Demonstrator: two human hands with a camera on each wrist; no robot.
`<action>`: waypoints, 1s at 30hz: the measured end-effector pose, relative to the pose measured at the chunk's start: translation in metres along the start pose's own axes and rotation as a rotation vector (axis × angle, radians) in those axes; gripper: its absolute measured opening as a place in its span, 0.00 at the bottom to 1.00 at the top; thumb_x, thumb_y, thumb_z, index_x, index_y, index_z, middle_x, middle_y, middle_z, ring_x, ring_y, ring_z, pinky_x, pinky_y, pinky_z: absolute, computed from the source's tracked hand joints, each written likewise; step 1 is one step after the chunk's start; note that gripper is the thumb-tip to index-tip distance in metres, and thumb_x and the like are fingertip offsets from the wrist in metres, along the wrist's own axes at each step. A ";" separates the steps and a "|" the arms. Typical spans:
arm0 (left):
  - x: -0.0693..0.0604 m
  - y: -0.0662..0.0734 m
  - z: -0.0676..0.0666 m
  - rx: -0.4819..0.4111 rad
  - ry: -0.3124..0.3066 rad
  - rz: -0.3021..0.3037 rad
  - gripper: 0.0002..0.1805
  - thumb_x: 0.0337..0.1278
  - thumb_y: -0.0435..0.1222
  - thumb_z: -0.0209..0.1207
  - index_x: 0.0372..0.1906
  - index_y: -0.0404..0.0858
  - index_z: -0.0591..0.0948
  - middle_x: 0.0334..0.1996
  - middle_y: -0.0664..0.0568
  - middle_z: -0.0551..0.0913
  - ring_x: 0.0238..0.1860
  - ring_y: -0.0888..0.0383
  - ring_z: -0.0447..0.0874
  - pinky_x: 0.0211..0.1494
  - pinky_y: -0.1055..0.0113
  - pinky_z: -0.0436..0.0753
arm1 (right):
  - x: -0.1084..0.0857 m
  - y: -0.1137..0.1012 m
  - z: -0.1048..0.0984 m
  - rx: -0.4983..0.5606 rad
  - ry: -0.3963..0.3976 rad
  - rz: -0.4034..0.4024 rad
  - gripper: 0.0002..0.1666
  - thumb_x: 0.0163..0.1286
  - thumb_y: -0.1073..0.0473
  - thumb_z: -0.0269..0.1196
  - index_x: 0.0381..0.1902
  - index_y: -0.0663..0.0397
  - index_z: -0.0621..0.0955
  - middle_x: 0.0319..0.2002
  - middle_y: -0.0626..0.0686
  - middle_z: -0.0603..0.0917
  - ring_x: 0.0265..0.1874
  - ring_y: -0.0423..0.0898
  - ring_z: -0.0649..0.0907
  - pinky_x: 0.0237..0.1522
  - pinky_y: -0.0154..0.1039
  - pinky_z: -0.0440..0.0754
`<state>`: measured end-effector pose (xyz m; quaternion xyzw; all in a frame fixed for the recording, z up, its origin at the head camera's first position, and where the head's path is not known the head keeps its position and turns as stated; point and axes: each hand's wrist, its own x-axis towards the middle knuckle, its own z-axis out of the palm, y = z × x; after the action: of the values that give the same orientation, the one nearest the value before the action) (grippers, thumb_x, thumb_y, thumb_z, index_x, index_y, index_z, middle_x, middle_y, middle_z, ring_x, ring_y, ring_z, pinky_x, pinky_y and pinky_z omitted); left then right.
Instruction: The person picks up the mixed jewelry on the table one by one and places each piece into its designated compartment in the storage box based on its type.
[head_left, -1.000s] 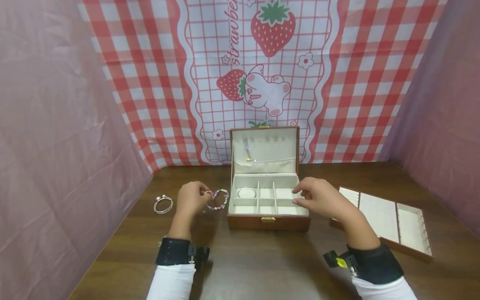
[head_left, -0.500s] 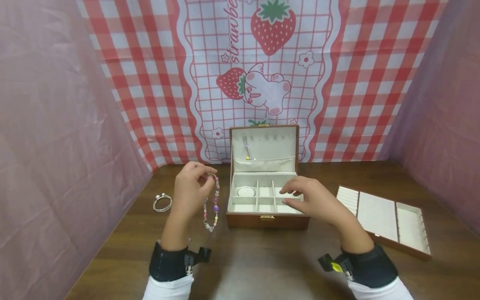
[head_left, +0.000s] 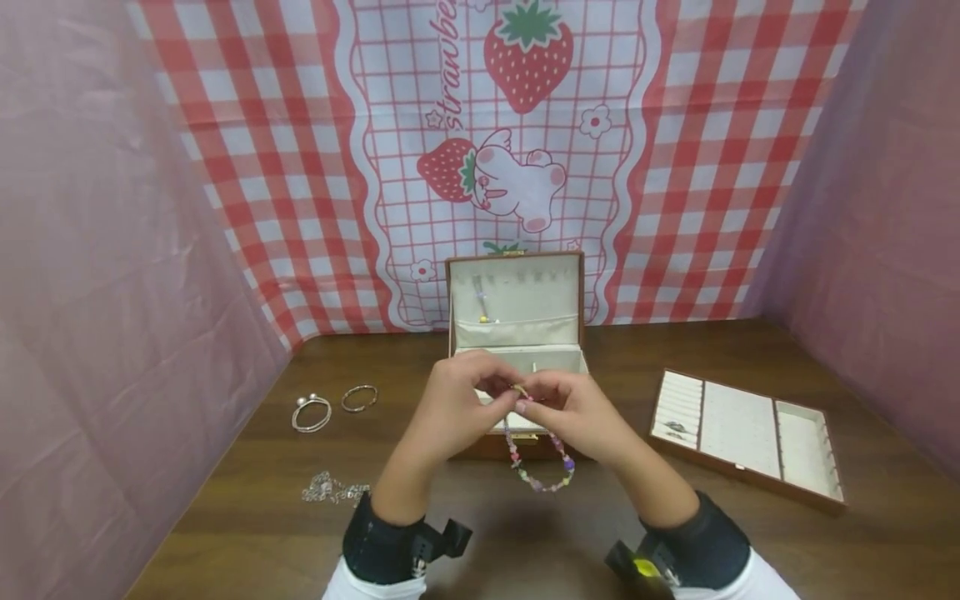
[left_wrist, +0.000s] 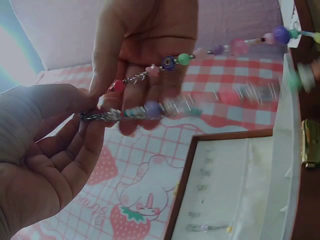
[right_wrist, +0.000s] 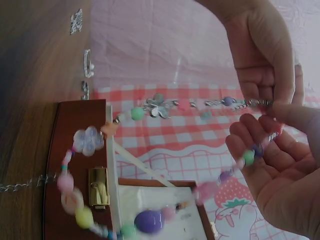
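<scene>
A beaded necklace [head_left: 570, 464] in pastel colours with a silver chain end [left_wrist: 100, 116] hangs as a loop between both hands, in front of the open brown jewelry box [head_left: 517, 300]. My left hand [head_left: 459, 410] pinches one end between thumb and index finger. The other end, near a red bead [left_wrist: 118, 86], is pinched by my right hand [head_left: 576, 410]. The fingertips of both hands meet closely, and the clasp itself is too small to make out. In the head view the hands cover much of the box's compartments.
Left on the table lie a silver bracelet with balls [head_left: 327, 408], a thin silver bangle [head_left: 360, 410] and a heap of silver chain [head_left: 321, 487]. A cream-lined tray [head_left: 741, 429] with small rings lies at the right. A beaded chain [head_left: 482, 300] hangs inside the lid.
My left hand has lifted the necklace and carried it right, in front of the box. My right hand has come left from above the box and now pinches the necklace too.
</scene>
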<state>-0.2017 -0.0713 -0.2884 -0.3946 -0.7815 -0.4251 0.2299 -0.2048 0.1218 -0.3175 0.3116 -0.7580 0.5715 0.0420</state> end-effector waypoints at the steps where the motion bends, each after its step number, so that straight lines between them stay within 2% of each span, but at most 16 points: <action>1: 0.000 0.000 0.001 -0.005 -0.002 -0.004 0.06 0.48 0.25 0.67 0.34 0.35 0.87 0.31 0.51 0.85 0.30 0.62 0.82 0.37 0.72 0.82 | -0.001 -0.001 0.000 0.015 0.009 0.023 0.09 0.66 0.67 0.64 0.42 0.68 0.83 0.36 0.58 0.86 0.35 0.44 0.85 0.39 0.38 0.84; 5: 0.001 -0.002 0.003 -0.017 -0.003 -0.030 0.07 0.48 0.25 0.68 0.34 0.36 0.86 0.31 0.52 0.85 0.31 0.63 0.82 0.36 0.72 0.82 | -0.002 -0.004 -0.003 0.058 0.060 0.098 0.10 0.66 0.64 0.65 0.39 0.68 0.84 0.33 0.57 0.87 0.33 0.44 0.86 0.39 0.42 0.85; 9: 0.001 -0.005 0.004 -0.058 -0.032 -0.081 0.08 0.49 0.25 0.68 0.36 0.36 0.86 0.33 0.52 0.85 0.32 0.63 0.83 0.38 0.70 0.83 | -0.003 -0.009 -0.007 0.054 0.096 0.089 0.10 0.67 0.63 0.65 0.38 0.68 0.83 0.29 0.55 0.85 0.29 0.44 0.83 0.36 0.42 0.84; 16: -0.001 -0.016 0.012 -0.203 -0.220 -0.226 0.18 0.49 0.26 0.69 0.48 0.32 0.82 0.40 0.46 0.86 0.40 0.55 0.85 0.47 0.65 0.83 | -0.005 -0.012 -0.012 0.061 0.173 0.083 0.10 0.67 0.63 0.65 0.38 0.68 0.83 0.29 0.53 0.84 0.28 0.43 0.81 0.34 0.38 0.82; 20: -0.003 -0.021 0.021 -0.273 -0.268 -0.281 0.17 0.51 0.30 0.70 0.48 0.31 0.82 0.41 0.47 0.86 0.41 0.57 0.85 0.49 0.64 0.82 | -0.007 -0.016 -0.017 0.059 0.214 0.095 0.11 0.67 0.63 0.64 0.40 0.69 0.83 0.29 0.53 0.85 0.30 0.44 0.83 0.35 0.37 0.83; 23: -0.003 -0.020 0.027 -0.289 -0.268 -0.311 0.12 0.56 0.32 0.67 0.44 0.32 0.84 0.37 0.49 0.86 0.38 0.61 0.84 0.45 0.66 0.83 | -0.008 -0.019 -0.022 0.041 0.236 0.089 0.11 0.68 0.62 0.64 0.39 0.69 0.82 0.28 0.52 0.85 0.29 0.46 0.83 0.34 0.38 0.83; 25: -0.002 -0.018 0.028 -0.293 -0.244 -0.336 0.08 0.58 0.33 0.66 0.41 0.33 0.84 0.34 0.50 0.86 0.35 0.63 0.84 0.41 0.68 0.82 | -0.008 -0.020 -0.025 0.038 0.253 0.089 0.12 0.68 0.61 0.64 0.39 0.69 0.82 0.28 0.52 0.85 0.29 0.46 0.83 0.34 0.37 0.83; 30: -0.001 -0.017 0.017 -0.337 -0.112 -0.391 0.07 0.59 0.31 0.64 0.39 0.31 0.85 0.31 0.48 0.86 0.31 0.58 0.84 0.36 0.65 0.83 | -0.008 -0.020 -0.033 0.082 0.275 0.098 0.14 0.67 0.61 0.65 0.39 0.72 0.81 0.27 0.52 0.84 0.30 0.46 0.82 0.38 0.37 0.83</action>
<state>-0.2151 -0.0624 -0.3064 -0.2915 -0.7726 -0.5631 0.0308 -0.1974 0.1513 -0.2932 0.1945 -0.7353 0.6407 0.1048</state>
